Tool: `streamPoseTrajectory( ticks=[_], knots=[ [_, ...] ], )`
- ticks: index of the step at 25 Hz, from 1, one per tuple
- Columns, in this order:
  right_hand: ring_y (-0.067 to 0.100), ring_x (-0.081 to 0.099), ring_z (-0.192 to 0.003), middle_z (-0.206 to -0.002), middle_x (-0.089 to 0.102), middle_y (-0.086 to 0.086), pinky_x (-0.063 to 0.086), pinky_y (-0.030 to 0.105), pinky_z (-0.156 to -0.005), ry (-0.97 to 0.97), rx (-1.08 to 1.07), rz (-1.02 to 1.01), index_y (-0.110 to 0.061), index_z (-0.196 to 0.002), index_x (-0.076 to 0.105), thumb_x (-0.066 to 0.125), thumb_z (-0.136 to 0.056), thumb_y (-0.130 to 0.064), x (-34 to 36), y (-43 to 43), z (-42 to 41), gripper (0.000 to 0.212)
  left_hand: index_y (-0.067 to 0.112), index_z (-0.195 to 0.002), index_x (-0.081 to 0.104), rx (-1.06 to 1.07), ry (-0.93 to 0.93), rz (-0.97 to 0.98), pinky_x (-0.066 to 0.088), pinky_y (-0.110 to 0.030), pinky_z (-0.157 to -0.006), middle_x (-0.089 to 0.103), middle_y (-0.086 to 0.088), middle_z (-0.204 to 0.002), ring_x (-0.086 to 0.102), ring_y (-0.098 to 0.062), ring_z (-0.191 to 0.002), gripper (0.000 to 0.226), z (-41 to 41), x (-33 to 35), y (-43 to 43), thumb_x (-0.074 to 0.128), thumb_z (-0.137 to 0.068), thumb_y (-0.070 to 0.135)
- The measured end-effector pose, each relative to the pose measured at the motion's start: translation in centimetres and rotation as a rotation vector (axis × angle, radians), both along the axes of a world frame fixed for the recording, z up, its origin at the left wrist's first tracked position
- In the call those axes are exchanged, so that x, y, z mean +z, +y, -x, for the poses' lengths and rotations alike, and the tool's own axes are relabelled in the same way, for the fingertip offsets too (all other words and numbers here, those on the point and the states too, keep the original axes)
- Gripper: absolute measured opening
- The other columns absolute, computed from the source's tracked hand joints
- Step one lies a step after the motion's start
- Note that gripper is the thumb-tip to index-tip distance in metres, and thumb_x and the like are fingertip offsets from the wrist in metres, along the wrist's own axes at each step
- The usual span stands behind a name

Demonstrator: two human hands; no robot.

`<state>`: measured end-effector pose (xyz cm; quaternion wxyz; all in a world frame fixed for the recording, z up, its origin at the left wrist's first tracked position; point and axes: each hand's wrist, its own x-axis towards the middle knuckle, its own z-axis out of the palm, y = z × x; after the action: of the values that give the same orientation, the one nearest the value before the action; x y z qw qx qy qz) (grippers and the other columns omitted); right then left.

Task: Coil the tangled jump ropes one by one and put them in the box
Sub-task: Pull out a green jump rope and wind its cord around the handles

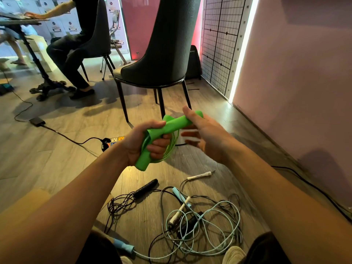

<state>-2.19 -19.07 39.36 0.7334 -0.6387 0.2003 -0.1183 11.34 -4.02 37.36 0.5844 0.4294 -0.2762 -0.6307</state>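
Two hands up over the floor (57,149). Cardboard box (38,197) at lower left, mostly hidden by the left forearm (76,197). Left hand (141,141) fingers curled tight round green jump rope (175,124) handles and coil. Right hand (207,134) fingers spread, blurred, thumb on upper handle. Tangled ropes (205,225) lie on floor below.

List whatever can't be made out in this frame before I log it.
Head view:
- Cardboard box: mostly behind the left forearm; contents hidden.
- Right hand: fingers motion-blurred; contact with the green jump rope unclear.
- Floor tangle: cords overlap; which handle belongs to which cannot be traced.
- Left hand: covers the green coil's middle, so loop count is unreadable.
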Motion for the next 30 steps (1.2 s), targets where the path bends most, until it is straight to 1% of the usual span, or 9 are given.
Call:
streamPoseTrajectory(
  ticks=[6, 9, 11, 13, 15, 18, 23, 26, 30],
  knots=[
    [0.041, 0.062, -0.116, -0.129, 0.057, 0.023, 0.047, 0.062, -0.099, 0.053, 0.172, -0.266, -0.019, -0.120, 0.060, 0.042, -0.093, -0.068, -1.1, 1.4, -1.0, 0.058, 0.010, -0.072, 0.056, 0.112, -0.022, 0.036, 0.040, -0.017, -0.036, 0.049, 0.004, -0.053, 0.042, -0.003, -0.036, 0.046, 0.8, -0.3, -0.2, 0.089, -0.054, 0.036],
    [0.032, 0.058, -0.114, -0.117, 0.060, 0.017, 0.040, 0.057, -0.107, 0.128, 0.228, -0.160, -0.015, -0.118, 0.060, 0.042, -0.084, -0.079, -1.9, 2.4, -2.2, 0.075, 0.010, -0.071, 0.058, 0.079, 0.110, 0.088, 0.040, -0.016, -0.035, 0.049, 0.006, -0.050, 0.044, -0.002, -0.034, 0.037, 0.3, -0.9, -0.1, 0.086, -0.061, 0.032],
    [0.031, 0.061, -0.112, -0.112, 0.064, 0.015, 0.045, 0.055, -0.102, 0.132, 0.257, -0.120, -0.011, -0.112, 0.063, 0.041, -0.084, -0.079, -2.0, 3.6, -2.8, 0.076, 0.008, -0.074, 0.060, 0.007, 0.212, 0.139, 0.044, -0.017, -0.038, 0.053, 0.005, -0.051, 0.050, -0.004, -0.037, 0.029, -0.6, -1.4, 0.3, 0.078, -0.072, 0.030],
    [0.035, 0.066, -0.110, -0.119, 0.066, 0.017, 0.053, 0.056, -0.093, 0.130, 0.300, -0.178, -0.011, -0.125, 0.059, 0.044, -0.083, -0.079, -2.0, 4.6, -3.4, 0.082, 0.006, -0.078, 0.060, -0.011, 0.269, 0.163, 0.047, -0.019, -0.042, 0.056, 0.003, -0.054, 0.054, -0.006, -0.040, 0.027, -1.2, -1.5, 1.1, 0.073, -0.079, 0.029],
    [0.036, 0.067, -0.108, -0.124, 0.063, 0.018, 0.057, 0.054, -0.086, 0.120, 0.302, -0.202, -0.013, -0.133, 0.055, 0.049, -0.084, -0.075, -1.8, 5.1, -4.2, 0.079, 0.008, -0.074, 0.060, 0.111, 0.181, 0.085, 0.047, -0.019, -0.042, 0.053, 0.003, -0.055, 0.051, -0.006, -0.041, 0.031, -1.8, -1.3, 2.3, 0.081, -0.069, 0.031],
    [0.030, 0.066, -0.101, -0.109, 0.064, 0.013, 0.058, 0.052, -0.087, 0.123, 0.269, -0.164, -0.014, -0.133, 0.054, 0.051, -0.092, -0.063, -1.7, 6.3, -5.7, 0.064, 0.007, -0.076, 0.066, 0.307, -0.004, -0.095, 0.053, -0.023, -0.054, 0.058, -0.002, -0.067, 0.055, -0.011, -0.054, 0.033, -2.2, -0.5, 4.7, 0.082, -0.062, 0.031],
    [0.031, 0.066, -0.105, -0.118, 0.065, 0.013, 0.059, 0.054, -0.084, 0.100, 0.282, 0.054, -0.011, -0.128, 0.055, 0.053, -0.100, -0.040, -2.8, 11.1, -8.7, 0.040, 0.005, -0.118, 0.061, 0.482, -0.430, -0.398, 0.057, -0.037, -0.076, 0.071, -0.014, -0.104, 0.071, -0.022, -0.086, 0.060, -4.0, -1.0, 10.8, 0.080, -0.066, 0.028],
    [0.028, 0.066, -0.103, -0.121, 0.063, 0.011, 0.062, 0.049, -0.076, 0.079, 0.311, 0.063, -0.015, -0.129, 0.053, 0.051, -0.102, -0.036, -3.8, 14.8, -10.6, 0.035, 0.006, -0.119, 0.063, 0.554, -0.507, -0.455, 0.054, -0.049, -0.095, 0.070, -0.018, -0.113, 0.069, -0.031, -0.104, 0.060, -4.8, -1.0, 14.5, 0.086, -0.067, 0.024],
    [0.023, 0.067, -0.102, -0.120, 0.066, 0.008, 0.060, 0.038, -0.067, 0.038, 0.373, -0.023, -0.016, -0.127, 0.057, 0.051, -0.103, -0.031, -5.2, 20.2, -13.0, 0.029, 0.007, -0.120, 0.062, 0.659, -0.578, -0.480, 0.053, -0.050, -0.098, 0.069, -0.019, -0.116, 0.068, -0.029, -0.103, 0.045, -5.8, -1.2, 20.3, 0.077, -0.081, 0.022]
  ],
)
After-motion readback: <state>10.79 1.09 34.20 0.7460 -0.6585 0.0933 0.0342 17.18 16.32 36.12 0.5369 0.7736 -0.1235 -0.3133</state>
